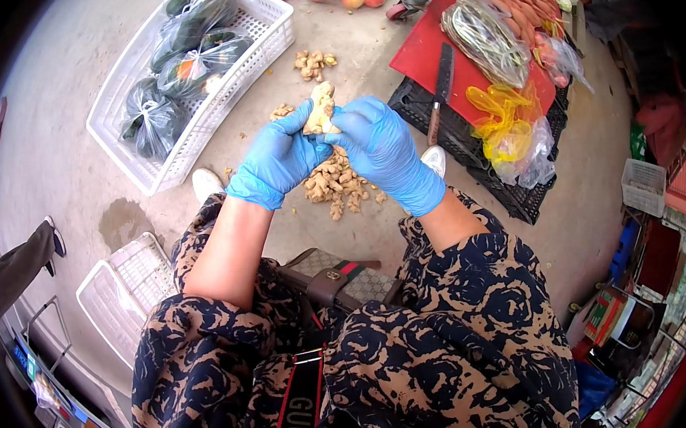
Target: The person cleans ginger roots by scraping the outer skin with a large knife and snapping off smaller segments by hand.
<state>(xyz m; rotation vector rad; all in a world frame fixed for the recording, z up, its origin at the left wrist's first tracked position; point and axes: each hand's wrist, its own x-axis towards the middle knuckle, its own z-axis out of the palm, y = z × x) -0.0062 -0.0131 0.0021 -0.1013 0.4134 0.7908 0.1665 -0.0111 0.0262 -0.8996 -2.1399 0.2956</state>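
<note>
Both hands wear blue gloves and meet over the floor around one pale piece of ginger (322, 110). My left hand (277, 156) grips the ginger from its left side, thumb against it. On the other side, my right hand (378, 144) has its fingers pinched at the lower right of the piece; whether a small tool is between them cannot be made out. Below the hands lies a pile of ginger (336, 184) on the concrete floor. Beyond them is a smaller group of ginger pieces (313, 63), with a bit more beside my left hand's fingers.
A white crate (116, 95) holds bagged dark green vegetables. At right, a large knife (441, 88) lies on a red board (419, 50) over black crates, near carrots and plastic bags. Another white basket (114, 297) stands at left, near a person's leg (17, 272).
</note>
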